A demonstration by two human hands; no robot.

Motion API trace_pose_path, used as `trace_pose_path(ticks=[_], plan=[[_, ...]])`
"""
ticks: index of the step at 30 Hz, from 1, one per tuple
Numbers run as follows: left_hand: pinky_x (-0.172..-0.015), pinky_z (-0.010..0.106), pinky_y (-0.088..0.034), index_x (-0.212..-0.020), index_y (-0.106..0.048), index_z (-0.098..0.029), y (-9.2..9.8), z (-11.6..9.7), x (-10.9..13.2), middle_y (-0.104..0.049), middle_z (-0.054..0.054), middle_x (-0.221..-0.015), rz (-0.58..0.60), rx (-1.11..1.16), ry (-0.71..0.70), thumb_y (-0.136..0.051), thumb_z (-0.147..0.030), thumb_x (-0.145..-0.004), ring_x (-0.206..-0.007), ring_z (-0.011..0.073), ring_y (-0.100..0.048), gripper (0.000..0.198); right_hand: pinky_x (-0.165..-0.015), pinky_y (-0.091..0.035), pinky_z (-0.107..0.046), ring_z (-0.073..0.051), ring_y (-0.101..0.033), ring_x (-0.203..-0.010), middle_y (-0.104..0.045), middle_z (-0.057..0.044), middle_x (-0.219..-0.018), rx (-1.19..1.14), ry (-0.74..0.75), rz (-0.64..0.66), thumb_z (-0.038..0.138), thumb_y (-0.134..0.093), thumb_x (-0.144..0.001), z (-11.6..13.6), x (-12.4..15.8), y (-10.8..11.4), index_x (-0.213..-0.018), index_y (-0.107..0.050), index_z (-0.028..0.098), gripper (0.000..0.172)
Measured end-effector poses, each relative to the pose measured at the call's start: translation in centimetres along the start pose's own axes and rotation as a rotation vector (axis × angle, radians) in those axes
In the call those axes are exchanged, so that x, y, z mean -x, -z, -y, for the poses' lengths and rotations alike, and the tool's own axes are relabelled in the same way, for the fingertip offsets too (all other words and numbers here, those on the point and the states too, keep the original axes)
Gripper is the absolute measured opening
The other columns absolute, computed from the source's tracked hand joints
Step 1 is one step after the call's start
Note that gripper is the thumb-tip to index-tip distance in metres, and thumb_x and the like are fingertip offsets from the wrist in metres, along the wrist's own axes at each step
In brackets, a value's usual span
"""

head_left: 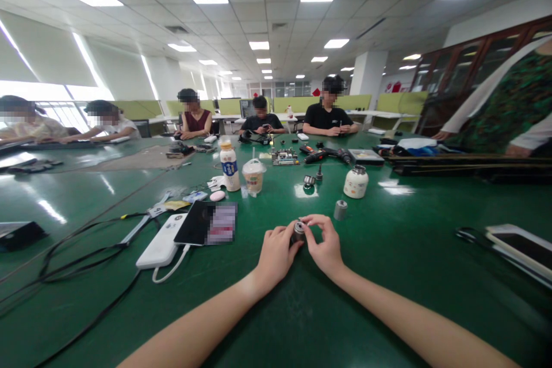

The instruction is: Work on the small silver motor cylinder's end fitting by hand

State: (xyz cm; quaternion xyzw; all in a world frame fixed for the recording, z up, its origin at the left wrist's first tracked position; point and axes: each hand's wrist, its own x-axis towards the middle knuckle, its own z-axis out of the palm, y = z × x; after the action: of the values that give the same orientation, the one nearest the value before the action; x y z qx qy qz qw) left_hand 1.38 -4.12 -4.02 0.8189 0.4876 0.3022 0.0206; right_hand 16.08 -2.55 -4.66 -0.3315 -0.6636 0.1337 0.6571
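Note:
In the head view, my left hand point(278, 250) is wrapped round a small grey metal cylinder point(299, 232), which stands upright over the green table with its round end facing up. My right hand point(325, 241) is closed in a pinch at the cylinder's top edge, thumb and forefinger almost meeting. Whatever lies between those fingertips is too small to make out. A second, similar metal cylinder point(340, 210) stands on the table just beyond my right hand. Farther off are a small dark metal part point(309, 182) and a black stepped part point(319, 173).
Left of my hands lie a white power bank point(161, 241), a phone point(190, 224) and cables. Ahead stand a bottle point(229, 167), a lidded cup point(253, 177) and a white jar point(356, 183). Power drills point(317, 155) lie beyond. Several people sit around the table; another person stands at right.

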Motion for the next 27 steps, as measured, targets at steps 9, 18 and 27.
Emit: trace_pose_path(ticks=[9, 18, 27], plan=[[-0.086, 0.038, -0.043, -0.136, -0.045, -0.023, 0.07, -0.09, -0.02, -0.070, 0.007, -0.110, 0.001, 0.001, 0.005, -0.060, -0.021, -0.092, -0.104, 0.0244, -0.061, 0.047, -0.087, -0.056, -0.041, -0.022, -0.067, -0.094, -0.067, -0.006, -0.096, 0.001, -0.038, 0.037, 0.016, -0.058, -0.088, -0.04, -0.10, 0.11, -0.096, -0.054, 0.025, 0.013], [-0.087, 0.038, -0.044, -0.134, -0.046, -0.022, 0.16, -0.07, 0.05, -0.070, 0.007, -0.111, 0.007, 0.005, 0.004, -0.060, -0.019, -0.091, -0.104, 0.0242, -0.060, 0.046, -0.088, -0.058, -0.040, -0.021, -0.069, -0.095, -0.069, -0.006, -0.099, -0.024, -0.049, 0.082, 0.018, -0.057, -0.090, 0.23, -0.21, 0.08, -0.098, -0.053, 0.025, 0.012], [-0.087, 0.038, -0.044, -0.137, -0.044, -0.021, 0.06, 0.01, 0.07, -0.069, 0.008, -0.113, 0.004, 0.004, 0.005, -0.061, -0.019, -0.091, -0.105, 0.0243, -0.060, 0.049, -0.093, -0.054, -0.043, -0.024, -0.068, -0.102, -0.069, -0.006, -0.099, 0.021, -0.036, 0.113, 0.016, -0.055, -0.090, 0.15, -0.04, 0.24, -0.099, -0.054, 0.026, 0.013]])
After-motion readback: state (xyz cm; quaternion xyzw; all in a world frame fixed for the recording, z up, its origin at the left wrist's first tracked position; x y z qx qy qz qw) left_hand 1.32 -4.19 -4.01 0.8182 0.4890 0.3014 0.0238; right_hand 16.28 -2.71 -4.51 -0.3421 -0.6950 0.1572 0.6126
